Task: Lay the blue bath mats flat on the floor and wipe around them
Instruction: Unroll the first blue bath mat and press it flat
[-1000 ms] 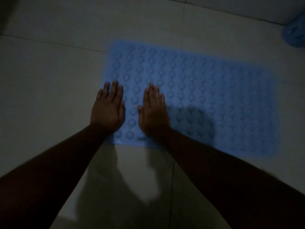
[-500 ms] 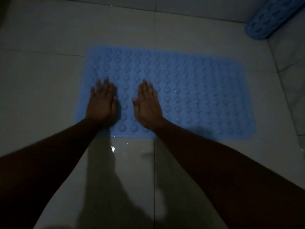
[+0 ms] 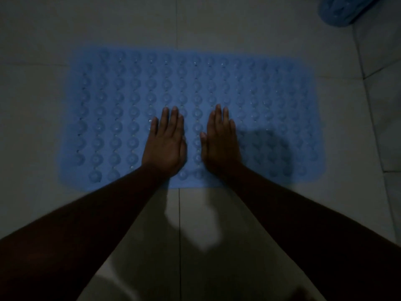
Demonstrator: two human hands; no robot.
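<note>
A blue bath mat [image 3: 271,88] covered in rows of round suction bumps lies flat on the pale tiled floor, its long side running left to right. My left hand [image 3: 166,144] and my right hand [image 3: 221,142] rest palm down on the mat near the middle of its front edge, side by side, fingers straight and pointing away from me. Neither hand holds anything. A second blue mat [image 3: 345,9], rolled up, lies at the top right corner, partly cut off by the frame.
The room is dim. Pale floor tiles [image 3: 43,127] with grout lines surround the mat on all sides. A tiled step or wall base [image 3: 382,105] runs along the right edge. My shadow falls on the floor in front of the mat.
Both hands have slid rightward along the mat, from its left end to near the middle of its front edge. The view shifted, so the mat sits more centred.
</note>
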